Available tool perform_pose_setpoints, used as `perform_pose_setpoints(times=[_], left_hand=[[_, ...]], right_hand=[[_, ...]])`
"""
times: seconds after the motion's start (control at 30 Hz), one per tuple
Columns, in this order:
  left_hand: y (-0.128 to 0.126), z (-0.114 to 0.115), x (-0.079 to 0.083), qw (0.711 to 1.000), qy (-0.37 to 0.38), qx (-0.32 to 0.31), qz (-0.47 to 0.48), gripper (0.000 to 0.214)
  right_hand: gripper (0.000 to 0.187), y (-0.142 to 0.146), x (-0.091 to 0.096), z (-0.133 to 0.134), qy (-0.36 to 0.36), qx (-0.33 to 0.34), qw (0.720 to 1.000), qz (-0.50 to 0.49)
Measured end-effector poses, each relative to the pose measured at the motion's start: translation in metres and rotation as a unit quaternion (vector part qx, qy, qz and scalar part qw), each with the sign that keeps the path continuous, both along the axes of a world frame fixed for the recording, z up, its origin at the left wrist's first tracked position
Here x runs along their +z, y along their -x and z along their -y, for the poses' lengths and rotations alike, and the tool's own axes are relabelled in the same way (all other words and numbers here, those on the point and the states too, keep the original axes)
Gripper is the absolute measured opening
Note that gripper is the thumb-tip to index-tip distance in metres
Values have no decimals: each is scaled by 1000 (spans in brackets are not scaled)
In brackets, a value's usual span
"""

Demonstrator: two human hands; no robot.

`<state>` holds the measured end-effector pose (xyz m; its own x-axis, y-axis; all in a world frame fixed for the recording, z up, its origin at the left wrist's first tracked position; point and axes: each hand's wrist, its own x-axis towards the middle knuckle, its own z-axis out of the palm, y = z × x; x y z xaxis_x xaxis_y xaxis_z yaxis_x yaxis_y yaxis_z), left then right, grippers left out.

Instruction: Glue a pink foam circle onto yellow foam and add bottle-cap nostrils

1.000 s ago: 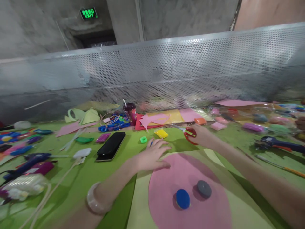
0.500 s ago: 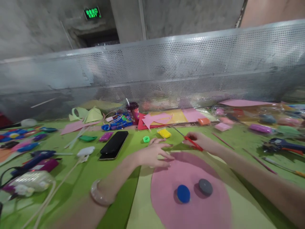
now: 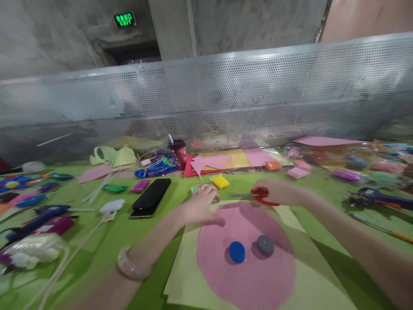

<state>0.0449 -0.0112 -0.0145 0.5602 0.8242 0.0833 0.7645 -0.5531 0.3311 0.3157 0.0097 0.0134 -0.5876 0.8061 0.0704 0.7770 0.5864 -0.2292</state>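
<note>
My right hand (image 3: 274, 191) is closed on the handles of a pair of red scissors (image 3: 263, 196), whose blades point left, low over the green tabletop. My left hand (image 3: 200, 204) is at the far left edge of a pink paper circle (image 3: 245, 284), fingers curved and thumb spread apart from them. Its fingertips partly cover a small bright green ring (image 3: 194, 189); whether they touch it I cannot tell. A blue disc (image 3: 237, 252) and a grey disc (image 3: 265, 246) sit on the circle, which lies on pale yellow paper (image 3: 190, 267).
Beyond my hands is a yellow packet (image 3: 220, 181). To the left are a black phone (image 3: 151, 198), a white plug with cable (image 3: 112, 206) and a glue gun (image 3: 41, 219). Pliers (image 3: 380, 198) lie right. A dark cup with a straw (image 3: 178, 155) stands before the perforated metal panel (image 3: 245, 103).
My left hand has moved left over the green ring, and its fingers have curled. The scissors have turned from slanting to nearly level. The pink circle and discs appear slightly further left.
</note>
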Motion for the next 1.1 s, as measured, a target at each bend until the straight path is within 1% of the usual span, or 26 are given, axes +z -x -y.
perform_pose_setpoints(times=[0.07,0.2,0.27,0.33,0.4,0.47,0.53,0.6,0.73,0.87,0.93,1.03,1.1], left_hand=[[0,1,-1,1000,13,-24,5,68],[-4,4,-2,993,35,-113,5,72],[-7,5,-1,988,51,-146,15,71],[-9,5,-1,984,66,-162,22,69],[-7,5,0,987,75,-141,22,70],[-5,4,0,993,78,-86,19,76],[-3,5,1,996,85,-26,12,79],[-3,7,2,995,96,4,1,76],[-7,9,4,993,118,22,-10,70],[-10,8,1,989,139,51,-7,69],[-12,7,-2,990,128,61,-4,67],[-14,7,-3,993,103,53,11,68],[-16,8,-3,994,99,39,18,66]], right_hand=[[18,-5,5,-2,28,8,999,34],[19,-9,21,-7,110,22,989,92],[18,-7,29,-8,118,28,987,105],[22,-2,36,-7,124,36,985,110],[23,4,39,-4,139,44,983,115],[22,9,38,-1,189,47,976,98],[21,14,34,0,263,48,963,44],[23,18,27,-1,311,47,949,-14],[31,19,13,-5,322,36,944,-57],[36,15,7,-6,372,35,923,-92],[39,12,7,-5,401,37,909,-107],[41,10,7,-3,440,45,887,-133],[40,10,6,-1,450,46,880,-141]])
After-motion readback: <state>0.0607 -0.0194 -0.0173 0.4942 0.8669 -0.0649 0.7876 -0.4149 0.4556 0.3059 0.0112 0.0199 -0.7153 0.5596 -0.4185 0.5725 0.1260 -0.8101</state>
